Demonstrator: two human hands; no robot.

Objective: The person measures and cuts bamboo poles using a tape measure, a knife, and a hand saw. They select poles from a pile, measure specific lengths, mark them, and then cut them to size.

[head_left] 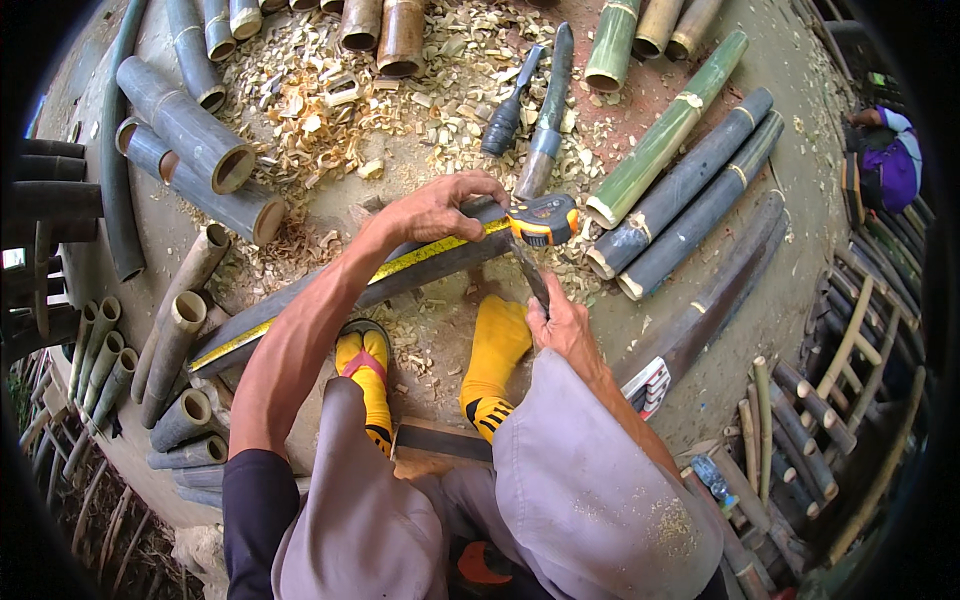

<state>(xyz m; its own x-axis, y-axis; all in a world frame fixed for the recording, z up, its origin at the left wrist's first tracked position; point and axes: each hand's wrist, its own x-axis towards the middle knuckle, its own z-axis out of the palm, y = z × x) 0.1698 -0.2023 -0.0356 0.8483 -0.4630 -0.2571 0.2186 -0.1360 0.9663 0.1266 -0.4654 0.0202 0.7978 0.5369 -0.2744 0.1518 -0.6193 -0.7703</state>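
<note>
A dark bamboo pole (435,272) lies slantwise in front of me, with the yellow blade of a tape measure (541,221) stretched along it. The black and orange tape case sits at the pole's right end. My left hand (440,212) is closed over the pole near that end, its thumb pressing by the tape blade and its fingertips close to the case. Just below the case, my right hand (564,325) grips a slim dark knife-like tool (529,272), its tip pointing up at the pole end. The fingers hide its handle.
Wood chips (320,125) cover the ground ahead. A chisel-like tool (514,100) and a sheathed-looking blade (548,110) lie there. Green and dark bamboo pieces (668,130) rest at right, a handsaw (648,385) nearer. Cut bamboo tubes (185,125) lie left. A person (888,155) is far right.
</note>
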